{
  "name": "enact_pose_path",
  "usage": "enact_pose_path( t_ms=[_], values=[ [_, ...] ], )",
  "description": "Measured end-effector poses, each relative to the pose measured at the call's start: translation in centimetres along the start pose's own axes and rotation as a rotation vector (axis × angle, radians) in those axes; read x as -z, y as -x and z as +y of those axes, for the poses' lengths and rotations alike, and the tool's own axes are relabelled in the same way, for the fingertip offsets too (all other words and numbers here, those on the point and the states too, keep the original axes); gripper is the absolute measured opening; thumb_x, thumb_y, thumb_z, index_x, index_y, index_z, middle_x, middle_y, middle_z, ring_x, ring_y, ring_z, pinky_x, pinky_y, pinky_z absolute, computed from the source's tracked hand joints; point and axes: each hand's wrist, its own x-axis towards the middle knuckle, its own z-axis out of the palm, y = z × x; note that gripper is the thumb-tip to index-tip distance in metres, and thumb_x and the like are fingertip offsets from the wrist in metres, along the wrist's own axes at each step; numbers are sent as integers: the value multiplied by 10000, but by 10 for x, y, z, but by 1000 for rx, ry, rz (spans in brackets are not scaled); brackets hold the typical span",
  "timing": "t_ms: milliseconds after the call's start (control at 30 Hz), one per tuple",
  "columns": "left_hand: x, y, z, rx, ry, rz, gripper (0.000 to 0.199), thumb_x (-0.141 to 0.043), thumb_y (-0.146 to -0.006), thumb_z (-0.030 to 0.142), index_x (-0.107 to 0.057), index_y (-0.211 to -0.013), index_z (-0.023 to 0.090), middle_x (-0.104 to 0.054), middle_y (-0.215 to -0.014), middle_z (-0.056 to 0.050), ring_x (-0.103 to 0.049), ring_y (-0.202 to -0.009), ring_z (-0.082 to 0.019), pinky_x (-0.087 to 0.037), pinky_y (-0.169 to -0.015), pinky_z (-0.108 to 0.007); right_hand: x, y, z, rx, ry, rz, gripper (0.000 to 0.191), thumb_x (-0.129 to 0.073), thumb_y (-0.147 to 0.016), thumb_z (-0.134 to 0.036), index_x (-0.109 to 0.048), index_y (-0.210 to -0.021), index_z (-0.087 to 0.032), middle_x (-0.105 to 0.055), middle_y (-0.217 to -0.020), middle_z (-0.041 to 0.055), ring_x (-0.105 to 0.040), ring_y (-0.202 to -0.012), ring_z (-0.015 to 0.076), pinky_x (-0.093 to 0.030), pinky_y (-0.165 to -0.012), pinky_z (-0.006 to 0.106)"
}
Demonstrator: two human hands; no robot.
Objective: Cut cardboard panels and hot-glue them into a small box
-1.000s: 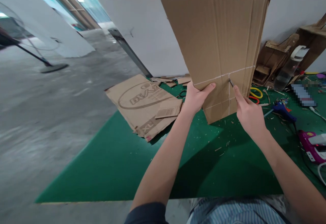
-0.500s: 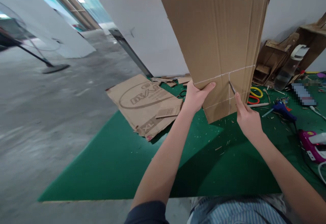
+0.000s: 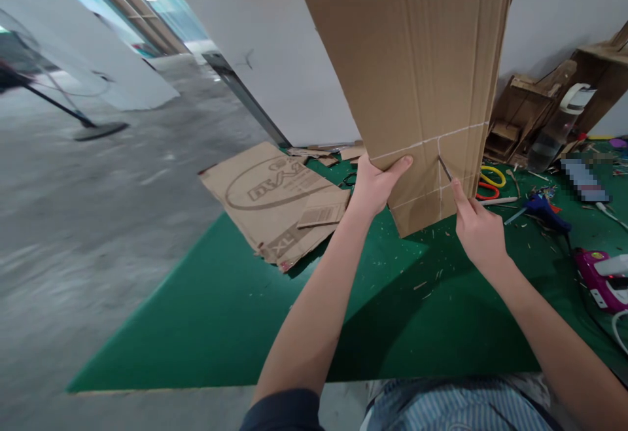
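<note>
My left hand (image 3: 375, 186) is closed on the left edge of a tall brown cardboard sheet (image 3: 417, 71), thumb flat on the near face. The sheet stands tilted up over the green table, with white lines drawn across its lower part. In my right hand (image 3: 479, 231) is a slim craft knife (image 3: 445, 167); its handle is mostly hidden by the fingers. The blade tip touches the sheet at the upright white line, just below the long cross line. Whether it has gone through the cardboard I cannot tell.
Flat printed cardboard (image 3: 275, 189) lies left on the green table (image 3: 196, 326). To the right are scissors (image 3: 492, 179), a blue glue gun (image 3: 542, 212), a phone (image 3: 583, 179), a bottle (image 3: 559, 127), wooden pieces (image 3: 523, 114) and a magenta device (image 3: 601, 280). A white partition (image 3: 275, 45) stands behind.
The view has shifted slightly, so the sheet appears a little further left. Both hands keep their hold, and the blade tip stays at nearly the same spot on the upright line.
</note>
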Motion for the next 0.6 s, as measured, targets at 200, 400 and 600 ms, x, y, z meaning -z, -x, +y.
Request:
enact_pose_path(
  t_ms=[200,400,600],
  values=[
    [1,2,0,1,-21,-14,377,-759,-728,445,-685,-1011,207,-726,-1076,-71,-667,-1049,-252,-547,-929,-420,5,-12,1,15,-18,-45,705,-388,-792,-13,-431,-1465,-219,-510,-645,-19,-286,-469,91,-241,-456,229],
    [1,3,1,-20,-29,-19,381,-754,-735,453,-687,-1018,206,-724,-1077,-73,-671,-1036,-253,-554,-913,-418,4,-15,4,19,-47,-71,765,-393,-755,-8,-385,-1489,-222,-499,-664,-18,-283,-480,97,-249,-462,240],
    [2,1,-1,-21,-35,-28,380,-758,-729,454,-687,-1016,215,-717,-1079,-71,-662,-1056,-262,-548,-924,-433,-1,-8,5,17,-82,-69,764,-389,-774,-18,-341,-1509,-221,-500,-663,-21,-317,-489,100,-262,-466,238]
  ],
)
